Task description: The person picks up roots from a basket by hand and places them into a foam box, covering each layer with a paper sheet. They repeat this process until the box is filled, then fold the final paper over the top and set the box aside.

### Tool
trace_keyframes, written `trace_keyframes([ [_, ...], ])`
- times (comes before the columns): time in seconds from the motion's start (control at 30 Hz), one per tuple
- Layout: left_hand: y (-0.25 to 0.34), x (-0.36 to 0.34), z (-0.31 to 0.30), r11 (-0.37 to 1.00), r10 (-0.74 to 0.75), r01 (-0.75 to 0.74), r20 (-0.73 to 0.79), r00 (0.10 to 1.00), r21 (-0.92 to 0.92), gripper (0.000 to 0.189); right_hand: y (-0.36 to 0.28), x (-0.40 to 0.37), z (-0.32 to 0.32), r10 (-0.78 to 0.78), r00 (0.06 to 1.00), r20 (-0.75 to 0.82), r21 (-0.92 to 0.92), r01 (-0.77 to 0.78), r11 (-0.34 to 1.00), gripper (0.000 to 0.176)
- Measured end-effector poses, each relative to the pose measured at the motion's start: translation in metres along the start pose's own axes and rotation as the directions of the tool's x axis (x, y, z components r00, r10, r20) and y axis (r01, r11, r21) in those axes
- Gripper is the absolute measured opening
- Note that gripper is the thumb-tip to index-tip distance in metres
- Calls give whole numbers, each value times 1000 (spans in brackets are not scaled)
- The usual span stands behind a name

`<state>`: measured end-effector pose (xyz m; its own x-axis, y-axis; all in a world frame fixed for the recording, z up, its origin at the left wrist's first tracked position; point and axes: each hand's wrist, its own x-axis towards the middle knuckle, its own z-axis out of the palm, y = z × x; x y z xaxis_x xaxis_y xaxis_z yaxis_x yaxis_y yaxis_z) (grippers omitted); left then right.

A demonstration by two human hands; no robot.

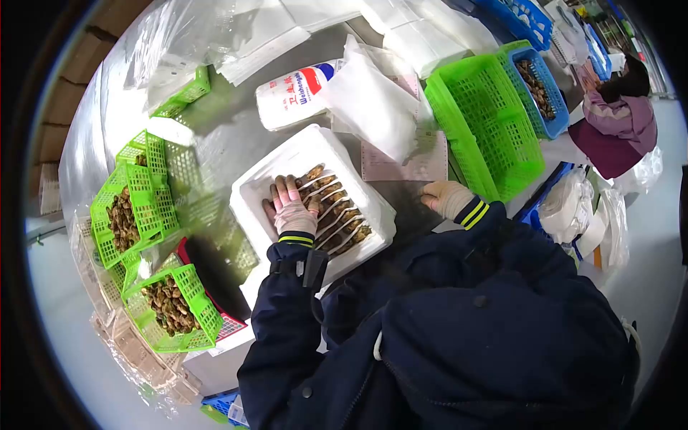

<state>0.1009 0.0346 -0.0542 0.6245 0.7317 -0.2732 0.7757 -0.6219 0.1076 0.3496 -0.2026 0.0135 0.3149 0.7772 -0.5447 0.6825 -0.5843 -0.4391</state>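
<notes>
My left hand (292,209), in a pale glove or wrap with bare fingertips, lies spread over a white foam box (261,172). Its fingers rest at the left side of a row of brown, elongated pieces (337,208) with thin white strips between them; I cannot make out their kind. Part of the row is hidden under this hand. My right hand (446,198) sits at the right, beside a pink printed sheet (423,161) and the green basket (469,118). Its fingers are curled together, and what they hold, if anything, is hidden.
Green baskets of brown pieces (170,304) stand at the left. Behind the foam box lie a printed white pack (290,97) and a white plastic bag (380,107). A blue basket (555,118) adjoins the green one. Another person (620,118) is at the far right.
</notes>
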Motion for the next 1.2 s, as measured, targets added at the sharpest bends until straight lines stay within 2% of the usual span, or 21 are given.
trace_keyframes([
  [0.03, -1, 1, 1, 1000, 4, -5, -44, 999, -14, 88, 9, -2, 2, 71, 995, 67, 31, -73, 997, 31],
  [0.1, -2, -3, -4, 998, -19, 7, -167, 986, -69, 86, 14, -8, -12, 119, 993, 7, -6, -119, 993, 32],
  [0.2, -9, -20, -39, 959, 56, -174, -454, 889, -223, 69, 31, -9, -19, 69, 983, -168, 88, -54, 995, 32],
  [0.23, -12, -24, -48, 950, 27, -193, -550, 835, -246, 64, 36, -5, -22, 72, 982, -176, 91, -57, 994, 32],
  [0.3, -25, -35, -55, 899, -231, -56, -579, 782, -435, 59, 31, -5, -32, 61, 979, -194, 105, -41, 994, 31],
  [0.37, -51, -37, -16, 603, -528, 62, -339, 779, -795, 57, 24, 1, -33, 16, 976, -217, 69, -1, 998, 29],
  [0.4, -61, -46, 5, 444, -575, 165, -139, 806, -881, 55, 24, 6, -29, -9, 979, -205, 118, 34, 992, 27],
  [0.43, -89, -43, 74, 638, -431, -23, -381, 818, -770, 56, 10, 10, -32, 51, 992, -114, 148, -34, 988, 26],
  [0.5, -57, -67, 46, 500, -506, 108, -189, 842, -859, 55, 33, 37, -4, -68, 991, -114, 70, 76, 995, 25],
  [0.63, -35, -71, 3, 465, -588, 257, -79, 805, -847, 59, -25, 42, -34, -177, 975, -132, 54, 186, 981, 25],
  [0.7, -17, -75, -32, 915, -328, 119, -540, 775, -386, 64, -34, 60, -41, -249, 960, -128, -91, 238, 967, 25],
  [0.73, -5, -68, -47, 951, -191, 13, -557, 808, -308, 73, -52, 64, -56, -213, 975, -61, -87, 207, 974, 25],
  [0.77, 1, -55, -43, 954, -45, -119, -522, 852, -276, 74, -60, 69, -62, -285, 953, -104, -124, 272, 954, 25],
  [0.83, 22, -30, -44, 948, 103, -212, -404, 909, -236, 69, -67, 92, -68, -388, 906, -168, -79, 380, 921, 26],
  [0.9, 32, 4, -25, 954, 178, -254, -379, 908, -161, 75, -81, 113, -83, -356, 928, -114, -89, 347, 934, 28],
  [0.97, 28, 22, -3, 966, 162, -197, -200, 966, -169, 77, -91, 141, -97, -434, 891, -133, -75, 428, 901, 30],
  [1.03, 19, 26, 11, 964, 204, -227, -167, 965, -136, 77, -104, 167, -121, -457, 877, -145, -91, 448, 889, 31],
  [1.1, 18, 26, 9, 946, 208, -246, -185, 960, -210, 78, -100, 208, -139, -471, 866, -165, 51, 485, 873, 29],
  [1.13, 18, 25, 5, 947, 200, -230, -149, 968, -224, 78, -97, 230, -147, -437, 881, -181, 125, 462, 878, 27],
  [1.17, 20, 25, 2, 951, 182, -212, -145, 973, -226, 78, -100, 252, -163, -286, 955, -81, 265, 298, 917, 26],
  [1.2, 20, 27, 2, 944, 184, -219, -160, 970, -245, 79, -101, 277, -175, -237, 962, -134, 350, 270, 897, 27],
])
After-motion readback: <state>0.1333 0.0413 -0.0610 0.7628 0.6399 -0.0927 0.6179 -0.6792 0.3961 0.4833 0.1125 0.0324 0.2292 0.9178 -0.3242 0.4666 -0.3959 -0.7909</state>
